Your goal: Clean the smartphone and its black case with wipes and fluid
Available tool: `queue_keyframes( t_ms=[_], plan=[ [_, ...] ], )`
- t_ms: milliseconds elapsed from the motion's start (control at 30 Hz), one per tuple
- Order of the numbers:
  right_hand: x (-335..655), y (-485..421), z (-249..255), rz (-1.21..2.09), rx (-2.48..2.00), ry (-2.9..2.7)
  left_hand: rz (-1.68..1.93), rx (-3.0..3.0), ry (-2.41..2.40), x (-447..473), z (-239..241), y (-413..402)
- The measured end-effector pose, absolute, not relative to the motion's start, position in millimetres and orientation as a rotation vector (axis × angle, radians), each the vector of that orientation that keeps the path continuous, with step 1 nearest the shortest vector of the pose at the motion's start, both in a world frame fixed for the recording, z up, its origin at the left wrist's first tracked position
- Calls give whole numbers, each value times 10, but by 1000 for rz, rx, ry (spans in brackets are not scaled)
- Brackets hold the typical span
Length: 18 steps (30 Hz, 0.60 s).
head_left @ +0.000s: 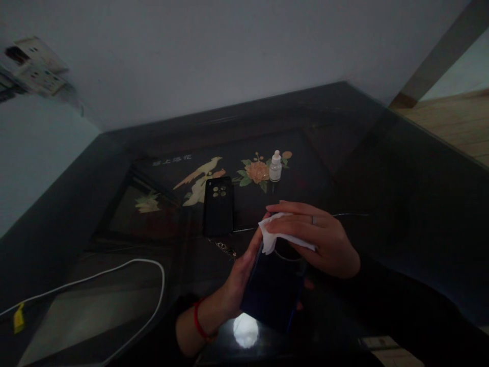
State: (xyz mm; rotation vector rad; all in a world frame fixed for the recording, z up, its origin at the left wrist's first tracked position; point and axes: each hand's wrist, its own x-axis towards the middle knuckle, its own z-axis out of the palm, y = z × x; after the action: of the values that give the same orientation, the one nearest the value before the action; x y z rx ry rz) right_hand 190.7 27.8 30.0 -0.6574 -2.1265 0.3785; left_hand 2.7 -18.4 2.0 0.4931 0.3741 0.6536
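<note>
My left hand (237,283), with a red string bracelet at the wrist, grips a dark blue phone (269,293) by its edges. The phone is tilted above the glossy dark table, its round camera ring partly hidden. My right hand (328,237), a ring on one finger, presses a folded white tissue (271,237) against the phone's upper end. Beyond my left hand lies a black phone case (218,206) with round camera cut-outs and a beaded strap (225,248). A small clear dropper bottle (275,168) with a white cap stands upright past my right hand.
The dark table (359,153) carries a printed bird and flower design and meets the wall at the back. A white cable (126,262) with a yellow tag (18,318) curves across the left. A power strip or wall socket (40,66) is at the upper left.
</note>
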Motion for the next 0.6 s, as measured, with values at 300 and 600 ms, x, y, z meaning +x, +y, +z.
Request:
queue_keyframes(
  t_ms=[300,600],
  plan=[
    [1995,291,410,272,-869,-1996,810,623,379,18,48,-208],
    [2179,377,381,665,-1141,-1471,848,524,381,9,154,-163]
  ],
)
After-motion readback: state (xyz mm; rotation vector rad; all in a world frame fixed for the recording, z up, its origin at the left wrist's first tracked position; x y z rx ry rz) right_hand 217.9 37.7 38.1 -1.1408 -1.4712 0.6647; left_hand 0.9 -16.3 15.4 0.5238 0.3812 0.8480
